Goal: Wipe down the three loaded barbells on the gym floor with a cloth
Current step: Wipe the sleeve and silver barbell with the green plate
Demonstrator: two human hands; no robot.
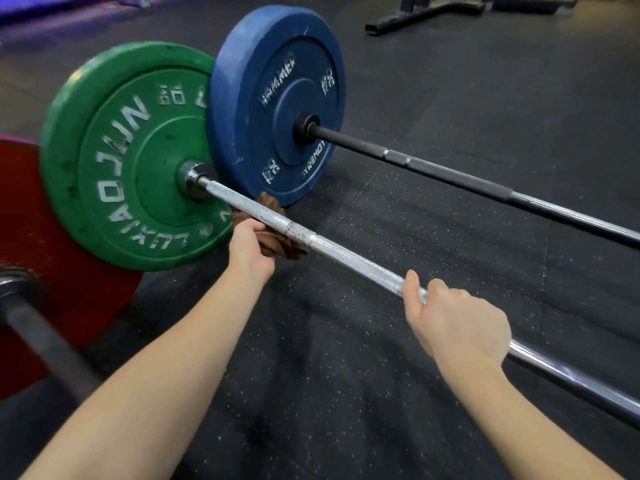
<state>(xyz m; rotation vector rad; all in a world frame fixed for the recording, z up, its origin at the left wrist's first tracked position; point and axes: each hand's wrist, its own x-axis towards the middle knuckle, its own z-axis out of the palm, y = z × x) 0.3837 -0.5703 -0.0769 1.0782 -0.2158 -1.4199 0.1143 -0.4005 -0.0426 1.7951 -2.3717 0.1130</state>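
three barbells lay on the speckled black gym floor (pixel 346 375) in the head view, and none showed whole. the nearest bar (pixel 45 344), low at the left, was blurred and cut by the frame edge, and its red plate (pixel 41 271) was clipped too, with part of it hidden behind the green plate (pixel 114 161). the silver bar (pixel 346 251) carrying that green plate ran out of frame at the lower right, so its other end could not be seen. beyond it the black bar (pixel 450 174) with a blue plate (pixel 277 98) also left the frame at the right. the green plate covered the blue one's left rim. a dark equipment base (pixel 426 13) at the top right was cropped and hard to make out.

a brown cloth (pixel 277 249) was bunched round the silver bar just right of the green plate's collar. the left hand (pixel 247 249) clutched it from the near side, its fingers hidden behind cloth and bar. the right hand (pixel 457 323) was wrapped round the same shaft further right, well apart from the left.
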